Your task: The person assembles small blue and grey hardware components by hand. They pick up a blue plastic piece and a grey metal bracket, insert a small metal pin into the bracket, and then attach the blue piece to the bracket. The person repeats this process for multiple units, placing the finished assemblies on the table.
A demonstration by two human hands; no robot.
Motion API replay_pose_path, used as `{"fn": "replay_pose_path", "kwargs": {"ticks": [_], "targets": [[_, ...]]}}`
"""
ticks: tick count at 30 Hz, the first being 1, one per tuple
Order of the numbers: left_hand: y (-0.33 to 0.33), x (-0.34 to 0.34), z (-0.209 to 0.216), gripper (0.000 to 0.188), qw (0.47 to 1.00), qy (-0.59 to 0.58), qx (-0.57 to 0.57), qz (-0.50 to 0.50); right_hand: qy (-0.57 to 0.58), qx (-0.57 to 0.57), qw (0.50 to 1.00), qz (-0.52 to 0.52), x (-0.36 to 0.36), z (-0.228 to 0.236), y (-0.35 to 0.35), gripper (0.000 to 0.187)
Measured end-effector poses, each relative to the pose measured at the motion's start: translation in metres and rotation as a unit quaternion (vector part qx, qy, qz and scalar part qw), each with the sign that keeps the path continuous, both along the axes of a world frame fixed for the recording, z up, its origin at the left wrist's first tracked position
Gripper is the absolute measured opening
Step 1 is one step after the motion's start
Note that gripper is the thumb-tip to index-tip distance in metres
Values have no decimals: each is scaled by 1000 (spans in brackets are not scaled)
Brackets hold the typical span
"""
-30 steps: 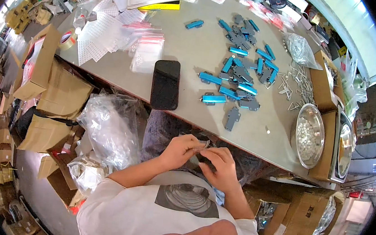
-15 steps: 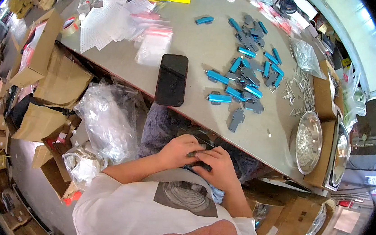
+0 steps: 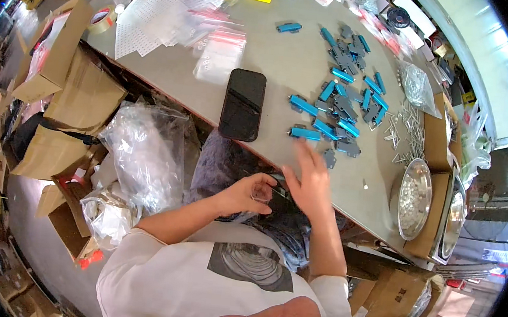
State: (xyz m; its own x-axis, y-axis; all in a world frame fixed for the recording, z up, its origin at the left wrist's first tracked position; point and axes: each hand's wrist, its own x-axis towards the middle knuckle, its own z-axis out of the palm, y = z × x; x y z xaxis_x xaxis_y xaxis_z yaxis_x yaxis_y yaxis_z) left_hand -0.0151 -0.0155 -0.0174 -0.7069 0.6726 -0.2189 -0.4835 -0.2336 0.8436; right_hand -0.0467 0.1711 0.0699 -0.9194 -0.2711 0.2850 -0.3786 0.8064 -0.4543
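My left hand [image 3: 244, 195] is curled over my lap, below the table's near edge, around a small see-through plastic piece [image 3: 261, 191] whose kind I cannot make out. Over the table edge reaches my right hand [image 3: 310, 179], slightly blurred, fingers apart and nothing visible in them. Its fingertips are close to the nearest blue-and-grey latch-like part [image 3: 304, 133]. Beside those fingers a grey flat part [image 3: 328, 158] shows partly. Several more such blue and grey parts [image 3: 344, 109] lie in a loose heap beyond.
A black phone [image 3: 242, 105] lies left of the parts, near small clear zip bags [image 3: 219, 57]. To the right are loose metal pins [image 3: 412, 134], a metal bowl [image 3: 414, 198] of small whitish pieces and an open cardboard box [image 3: 430, 206]. Clear plastic bags [image 3: 148, 148] hang left of my lap.
My hands, together over my lap before, have parted. The right one has moved forward over the table toward the parts; the left stays low. The whole view has shifted slightly.
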Motion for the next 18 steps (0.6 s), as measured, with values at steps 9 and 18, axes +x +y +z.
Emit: {"fn": "replay_pose_path", "kwargs": {"ticks": [9,18], "targets": [[-13,-4,-10,73,980,-163,111,29,88,148,982,74,-5,-30,-11,50],[-9,-9,10,74,959,-217,176,-44,-181,-406,895,-21,15,-3,-10,21]]}}
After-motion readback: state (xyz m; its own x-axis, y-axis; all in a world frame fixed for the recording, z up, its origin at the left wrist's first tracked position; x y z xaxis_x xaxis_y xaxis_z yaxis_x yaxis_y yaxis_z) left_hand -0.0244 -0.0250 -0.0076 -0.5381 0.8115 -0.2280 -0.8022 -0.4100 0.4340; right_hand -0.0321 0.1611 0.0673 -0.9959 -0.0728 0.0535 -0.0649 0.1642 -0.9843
